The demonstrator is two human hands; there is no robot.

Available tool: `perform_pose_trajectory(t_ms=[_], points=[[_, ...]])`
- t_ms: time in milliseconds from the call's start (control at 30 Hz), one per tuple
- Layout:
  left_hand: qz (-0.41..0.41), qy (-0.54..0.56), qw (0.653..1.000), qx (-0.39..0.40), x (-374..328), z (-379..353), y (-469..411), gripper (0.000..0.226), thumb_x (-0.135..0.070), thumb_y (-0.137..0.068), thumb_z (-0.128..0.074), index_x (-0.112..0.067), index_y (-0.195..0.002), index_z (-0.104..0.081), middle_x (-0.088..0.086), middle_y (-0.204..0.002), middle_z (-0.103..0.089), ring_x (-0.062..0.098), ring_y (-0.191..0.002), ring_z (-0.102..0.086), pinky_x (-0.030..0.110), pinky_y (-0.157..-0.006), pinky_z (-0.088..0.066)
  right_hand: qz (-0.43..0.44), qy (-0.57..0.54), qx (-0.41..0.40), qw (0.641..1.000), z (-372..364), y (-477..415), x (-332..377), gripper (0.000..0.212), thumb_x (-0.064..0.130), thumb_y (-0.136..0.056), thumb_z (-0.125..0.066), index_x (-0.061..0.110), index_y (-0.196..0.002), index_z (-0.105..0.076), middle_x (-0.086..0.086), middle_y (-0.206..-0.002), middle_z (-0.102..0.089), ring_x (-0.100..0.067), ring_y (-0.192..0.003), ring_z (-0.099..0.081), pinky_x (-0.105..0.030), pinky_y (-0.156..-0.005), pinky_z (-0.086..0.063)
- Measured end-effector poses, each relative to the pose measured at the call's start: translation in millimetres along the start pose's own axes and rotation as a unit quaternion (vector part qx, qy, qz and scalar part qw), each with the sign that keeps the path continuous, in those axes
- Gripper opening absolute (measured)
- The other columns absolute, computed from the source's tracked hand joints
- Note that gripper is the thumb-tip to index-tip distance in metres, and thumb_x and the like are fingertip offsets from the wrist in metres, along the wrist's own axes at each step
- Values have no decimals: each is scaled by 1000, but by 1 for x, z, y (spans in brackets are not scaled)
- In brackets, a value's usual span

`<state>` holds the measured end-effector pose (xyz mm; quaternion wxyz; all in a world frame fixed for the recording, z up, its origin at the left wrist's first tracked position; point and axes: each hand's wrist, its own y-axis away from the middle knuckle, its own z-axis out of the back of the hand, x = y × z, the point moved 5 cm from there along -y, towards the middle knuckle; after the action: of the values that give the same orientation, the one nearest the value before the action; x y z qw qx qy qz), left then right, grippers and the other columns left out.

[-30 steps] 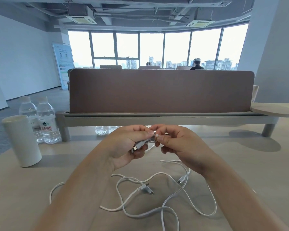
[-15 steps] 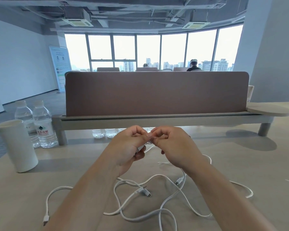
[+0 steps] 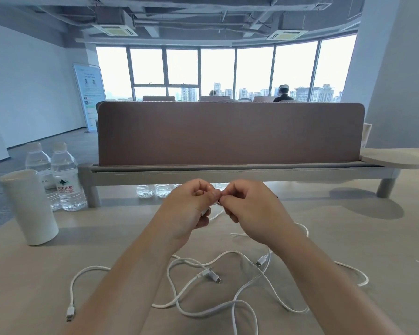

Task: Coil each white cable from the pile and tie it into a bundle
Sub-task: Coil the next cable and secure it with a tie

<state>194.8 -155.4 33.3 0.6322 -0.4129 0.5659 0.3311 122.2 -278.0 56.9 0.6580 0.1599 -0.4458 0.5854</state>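
1. Thin white cable (image 3: 217, 214): raised over the middle of the surface, pinched between your two hands; a short strand shows below them.
2. Your left hand (image 3: 189, 209): fingers curled round the cable.
3. Your right hand (image 3: 249, 211): fingertips pinching it, touching the left.
4. Loose pile of white plug-ended cables (image 3: 209, 276): sprawled along the near edge of the pale wooden surface (image 3: 348, 238).
5. White paper cup (image 3: 29, 206): left edge.
6. Two clear plastic water bottles (image 3: 65, 180): just behind the cup.
7. Brown divider panel (image 3: 228, 134): far edge.
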Motion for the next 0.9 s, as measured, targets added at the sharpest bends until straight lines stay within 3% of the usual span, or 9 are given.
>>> perform_pose_trajectory(t_ms=[133,233,333,467,600,700,767,833,900], points=[[-44,-38,997,-53,-3,7,-3,10,-13,-96,-65,-14,-95,-55,7,-89,-58,17,-62,-51,30,-57,-43,-24,-90,6,996,0,0,-2,16,12,-88,-61,10,-73,-66,0,-58,-60,-13,-53,-47,-28,-55,-38],[-69,-62,993,-76,-4,16,-7,19,-17,-95,-68,-18,-110,-57,9,-101,-62,16,-64,-55,35,-66,-46,-22,-137,10,990,2,1,-1,16,8,-89,-60,6,-73,-64,-4,-60,-59,-15,-55,-47,-26,-55,-38],[-92,-125,985,-70,-8,16,-8,19,-21,-96,-66,-15,-114,-63,-3,-90,-69,13,-65,-58,38,-75,-48,-27,-166,14,986,6,0,-3,18,7,-89,-57,0,-73,-61,-8,-61,-59,-20,-57,-46,-31,-58,-38],[-111,-177,976,-63,-9,10,-7,17,-27,-98,-64,-14,-107,-69,-10,-73,-64,6,-61,-54,33,-71,-45,-26,-164,50,985,2,-1,-3,20,4,-87,-52,6,-70,-63,-13,-68,-65,-22,-61,-55,-34,-61,-43],[-118,-213,967,-75,-15,11,0,24,-29,-98,-62,-24,-121,-65,-8,-107,-70,11,-95,-64,40,-91,-53,-31,-155,74,985,-2,0,-4,17,6,-93,-53,5,-82,-66,-6,-72,-70,-19,-63,-59,-31,-60,-45],[-127,-202,970,-45,-16,5,1,8,-27,-96,-63,-22,-98,-69,-14,-81,-68,5,-73,-57,35,-73,-50,-27,-158,41,986,-4,-2,-6,15,9,-95,-58,2,-87,-68,-3,-63,-65,-17,-54,-52,-27,-55,-42],[-113,-188,975,-33,-15,0,2,12,-24,-96,-63,-18,-91,-72,-16,-59,-53,5,-56,-42,28,-58,-35,-29,-155,24,987,-5,-2,-8,14,10,-95,-60,6,-85,-70,-1,-58,-61,-15,-50,-46,-24,-52,-39],[-92,-168,981,-35,-14,-2,3,13,-21,-93,-66,-11,-87,-72,-15,-53,-40,9,-54,-32,27,-55,-27,-36,-167,13,985,-4,-2,-10,14,9,-93,-61,7,-85,-71,-1,-55,-56,-15,-50,-41,-21,-50,-35],[-66,-124,989,-37,-16,-4,6,14,-20,-83,-70,-7,-80,-68,-8,-53,-41,14,-57,-32,30,-56,-25,-39,-183,0,982,-3,-2,-12,14,8,-92,-61,9,-82,-71,-3,-55,-53,-16,-53,-38,-22,-52,-33]])
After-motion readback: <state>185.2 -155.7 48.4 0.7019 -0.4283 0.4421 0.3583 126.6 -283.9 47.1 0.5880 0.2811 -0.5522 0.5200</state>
